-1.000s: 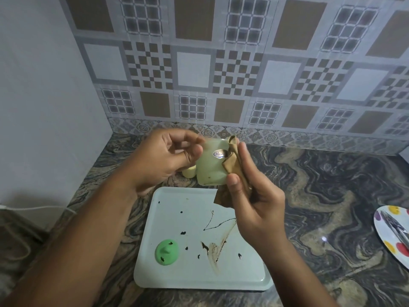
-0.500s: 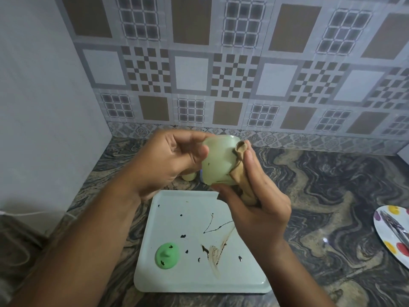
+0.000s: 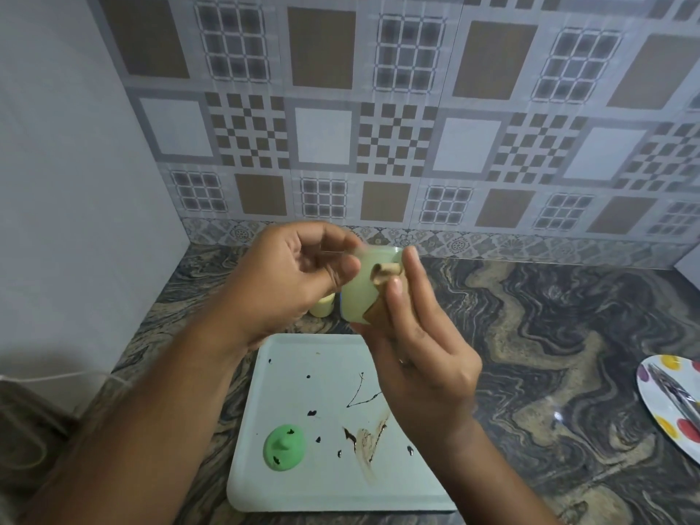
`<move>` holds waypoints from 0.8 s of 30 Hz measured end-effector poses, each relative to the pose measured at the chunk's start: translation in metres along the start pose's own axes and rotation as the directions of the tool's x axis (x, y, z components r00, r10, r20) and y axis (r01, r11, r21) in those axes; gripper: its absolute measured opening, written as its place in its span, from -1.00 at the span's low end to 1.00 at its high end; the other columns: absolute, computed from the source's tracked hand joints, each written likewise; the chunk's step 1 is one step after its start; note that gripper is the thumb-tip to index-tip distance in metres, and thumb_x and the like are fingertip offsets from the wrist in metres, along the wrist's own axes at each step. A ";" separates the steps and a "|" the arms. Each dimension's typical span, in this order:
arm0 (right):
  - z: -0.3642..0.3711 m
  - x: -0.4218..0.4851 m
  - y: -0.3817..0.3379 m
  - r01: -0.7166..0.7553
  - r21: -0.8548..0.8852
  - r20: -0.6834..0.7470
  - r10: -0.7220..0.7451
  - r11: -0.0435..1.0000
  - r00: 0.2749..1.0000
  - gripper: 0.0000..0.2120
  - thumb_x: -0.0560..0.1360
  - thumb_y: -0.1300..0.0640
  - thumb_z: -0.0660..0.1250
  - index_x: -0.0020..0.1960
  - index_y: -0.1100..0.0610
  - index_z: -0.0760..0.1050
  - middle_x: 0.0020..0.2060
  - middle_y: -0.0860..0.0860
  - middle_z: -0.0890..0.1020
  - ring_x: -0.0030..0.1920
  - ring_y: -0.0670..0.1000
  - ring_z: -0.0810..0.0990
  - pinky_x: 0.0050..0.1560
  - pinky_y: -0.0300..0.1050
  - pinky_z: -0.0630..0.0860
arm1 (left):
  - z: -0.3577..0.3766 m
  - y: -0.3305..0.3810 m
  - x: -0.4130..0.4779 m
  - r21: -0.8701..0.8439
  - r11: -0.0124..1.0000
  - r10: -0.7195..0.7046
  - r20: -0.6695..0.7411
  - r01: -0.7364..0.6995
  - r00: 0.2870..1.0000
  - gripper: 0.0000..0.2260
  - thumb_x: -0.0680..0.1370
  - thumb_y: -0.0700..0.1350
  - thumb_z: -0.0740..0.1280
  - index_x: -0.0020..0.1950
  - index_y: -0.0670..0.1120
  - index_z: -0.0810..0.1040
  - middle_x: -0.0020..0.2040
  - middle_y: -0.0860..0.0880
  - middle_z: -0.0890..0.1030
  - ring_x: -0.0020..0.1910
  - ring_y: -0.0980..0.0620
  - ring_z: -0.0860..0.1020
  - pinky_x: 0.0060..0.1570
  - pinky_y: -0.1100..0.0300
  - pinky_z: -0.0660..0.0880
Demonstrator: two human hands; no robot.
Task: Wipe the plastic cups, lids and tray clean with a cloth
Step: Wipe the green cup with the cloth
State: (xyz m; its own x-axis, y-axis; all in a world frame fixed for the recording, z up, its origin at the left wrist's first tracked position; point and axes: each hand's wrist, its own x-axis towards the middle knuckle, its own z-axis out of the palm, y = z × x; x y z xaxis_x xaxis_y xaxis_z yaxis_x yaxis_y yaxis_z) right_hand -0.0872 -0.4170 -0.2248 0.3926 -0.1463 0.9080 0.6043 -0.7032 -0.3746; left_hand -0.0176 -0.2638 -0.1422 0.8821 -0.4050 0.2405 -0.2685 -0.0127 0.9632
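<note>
Since a second ago the cup point(image 3: 360, 293) has turned between the hands, so its label no longer faces the camera, and the rolled edge of the cloth point(image 3: 385, 273) now sits nearer the rim. In the head view the left hand point(image 3: 299, 274) grips the pale green cup by its left side with curled fingers, though blur hides the exact hold. The right hand point(image 3: 420, 358) pinches the brown cloth against the cup's right side, thumb on top. Both hold the cup in the air above the far edge of the tray point(image 3: 303, 486). The tray carries dark spots and a brown smear, and the green lid point(image 3: 285, 446) on it is spotted too. A yellowish second cup point(image 3: 322, 305) stands on the counter point(image 3: 549, 335) behind the left hand. By this showing the work is early: one cup under way, with the lid, the tray and likely the second cup left.
</note>
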 end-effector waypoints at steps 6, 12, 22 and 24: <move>-0.005 0.007 0.002 -0.071 0.077 -0.051 0.075 0.995 0.996 -0.44 0.37 0.33 0.64 0.27 0.42 0.49 0.32 0.37 0.51 0.36 0.09 0.59 0.27 -0.09 0.60 | 0.002 0.005 -0.001 -0.004 1.000 0.005 0.064 -0.004 0.998 -0.71 0.45 -0.07 0.39 0.15 -0.09 0.65 0.02 -0.01 0.73 0.07 0.01 0.68 0.04 0.13 0.62; -0.001 0.007 0.002 0.007 0.023 0.043 -0.008 1.000 0.999 -0.47 0.40 0.30 0.62 0.28 0.37 0.49 0.35 0.41 0.47 0.31 0.14 0.64 0.24 -0.14 0.61 | 0.000 0.007 0.001 0.075 0.997 0.011 0.035 -0.014 0.999 -0.73 0.38 0.00 0.48 0.05 -0.05 0.70 -0.02 -0.08 0.73 0.01 -0.09 0.69 0.01 -0.04 0.64; -0.007 0.009 0.009 -0.145 0.239 0.034 0.141 0.960 0.989 -0.37 0.46 0.16 0.58 0.41 0.33 0.39 0.38 0.31 0.49 0.41 0.22 0.54 0.25 0.20 0.61 | -0.003 0.006 0.006 -0.043 0.999 -0.031 0.055 0.033 0.998 -0.80 0.41 -0.14 0.41 0.01 -0.13 0.65 -0.10 -0.05 0.73 -0.04 -0.01 0.69 -0.07 0.13 0.62; -0.007 0.010 0.007 -0.076 0.108 0.048 0.071 0.991 0.996 -0.36 0.41 0.19 0.63 0.35 0.39 0.43 0.36 0.38 0.48 0.41 0.13 0.54 0.31 -0.03 0.58 | -0.001 0.010 0.005 0.014 1.000 0.012 0.057 -0.013 0.998 -0.83 0.38 -0.11 0.43 -0.04 -0.07 0.66 -0.16 0.02 0.72 -0.10 0.08 0.68 -0.11 0.19 0.61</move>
State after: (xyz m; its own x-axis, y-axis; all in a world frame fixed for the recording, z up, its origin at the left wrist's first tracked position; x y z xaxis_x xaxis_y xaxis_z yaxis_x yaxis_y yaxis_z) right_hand -0.0834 -0.4281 -0.2168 0.4673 -0.1624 0.8691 0.6441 -0.6109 -0.4605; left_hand -0.0151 -0.2651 -0.1314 0.8553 -0.4567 0.2447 -0.2849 -0.0201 0.9583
